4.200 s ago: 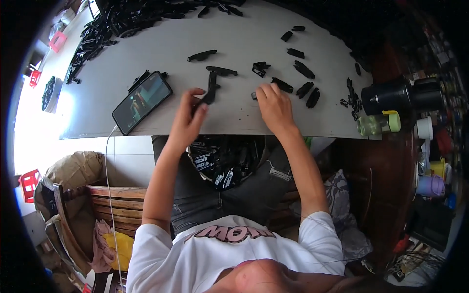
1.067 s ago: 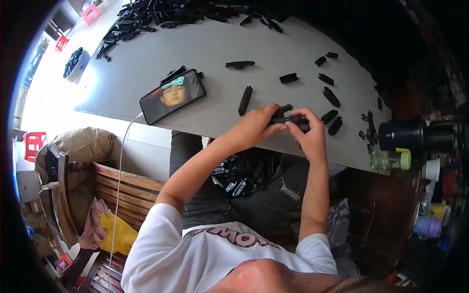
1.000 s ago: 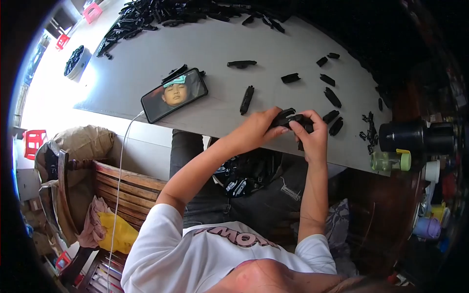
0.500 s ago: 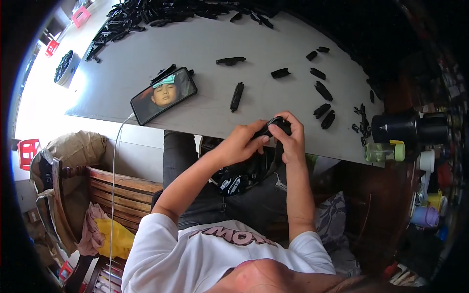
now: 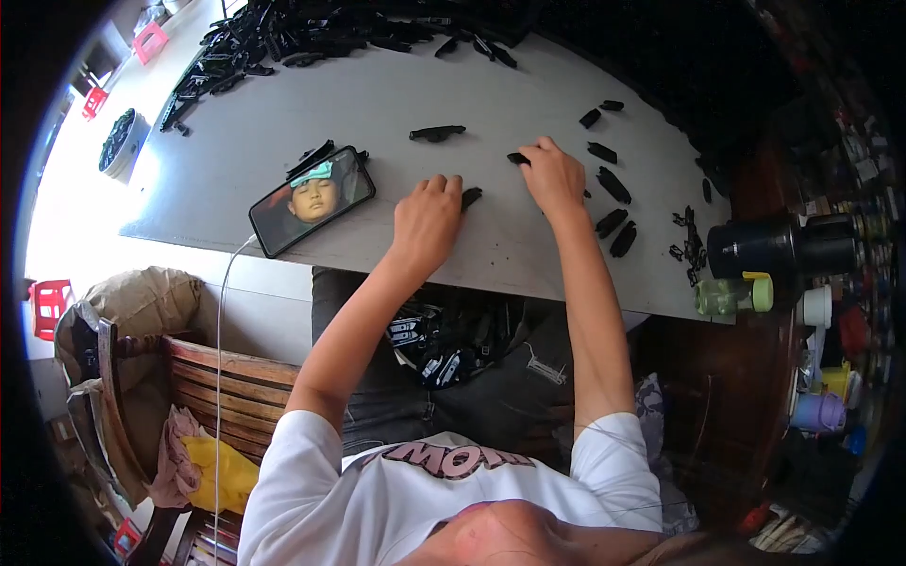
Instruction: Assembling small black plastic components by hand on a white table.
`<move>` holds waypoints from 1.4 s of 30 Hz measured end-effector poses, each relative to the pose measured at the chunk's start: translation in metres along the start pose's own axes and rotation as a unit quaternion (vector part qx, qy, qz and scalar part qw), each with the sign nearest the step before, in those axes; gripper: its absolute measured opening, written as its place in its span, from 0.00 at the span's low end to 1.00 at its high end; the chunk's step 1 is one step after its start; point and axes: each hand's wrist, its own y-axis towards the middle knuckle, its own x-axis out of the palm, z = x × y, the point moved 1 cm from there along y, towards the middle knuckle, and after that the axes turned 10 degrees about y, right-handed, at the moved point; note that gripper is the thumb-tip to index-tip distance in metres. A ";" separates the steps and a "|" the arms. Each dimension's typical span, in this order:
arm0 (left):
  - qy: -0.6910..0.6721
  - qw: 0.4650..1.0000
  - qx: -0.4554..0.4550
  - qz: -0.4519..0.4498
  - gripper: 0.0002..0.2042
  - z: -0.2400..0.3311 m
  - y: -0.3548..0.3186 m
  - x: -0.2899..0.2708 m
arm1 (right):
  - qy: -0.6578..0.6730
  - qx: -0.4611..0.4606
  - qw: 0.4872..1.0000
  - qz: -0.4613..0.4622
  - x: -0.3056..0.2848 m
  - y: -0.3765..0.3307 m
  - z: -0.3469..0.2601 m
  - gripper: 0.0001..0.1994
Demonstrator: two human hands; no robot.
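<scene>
Over the grey table, my left hand (image 5: pixel 427 222) is closed, fingers curled down on a narrow black plastic part (image 5: pixel 471 197) that shows beside the thumb side. Farther right, my right hand (image 5: pixel 555 179) bends its fingers in a pinch on a short black plastic piece (image 5: pixel 517 158), partly covered by the fingertips. A dark bit (image 5: pixel 587 194) peeks out beside the right wrist. Ahead of both hands lies a longer black part (image 5: pixel 437 134). Several short black pieces (image 5: pixel 613 185) are spread to the right of my right hand.
A phone (image 5: pixel 311 201) leans left of my left hand, its white cable hanging over the table's edge. Black parts are heaped (image 5: pixel 283 38) at the far left. A black flask (image 5: pixel 755 247) and a green bottle (image 5: pixel 731 296) lie at the right edge. A bag-like black mass (image 5: pixel 444 344) rests on my lap.
My hands have parted and moved forward over the table; the black piece they held together is no longer seen between them. Each now has its fingers on a separate part from the tabletop.
</scene>
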 end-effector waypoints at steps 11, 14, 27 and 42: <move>-0.515 0.855 -0.052 -0.027 0.15 0.015 -0.007 0.004 | 0.661 0.070 0.745 0.053 -0.001 -0.078 -0.043 0.07; -0.493 0.864 -0.037 -0.098 0.16 0.021 -0.008 -0.003 | 0.583 0.046 0.807 0.077 0.000 -0.082 -0.044 0.09; -0.463 0.875 0.082 -0.119 0.15 0.026 0.007 -0.005 | 0.683 0.132 0.718 -0.010 -0.004 -0.079 -0.007 0.10; 0.036 0.996 -0.082 -0.023 0.12 -0.023 0.076 0.020 | -0.041 0.172 0.977 0.118 -0.018 0.029 0.131 0.13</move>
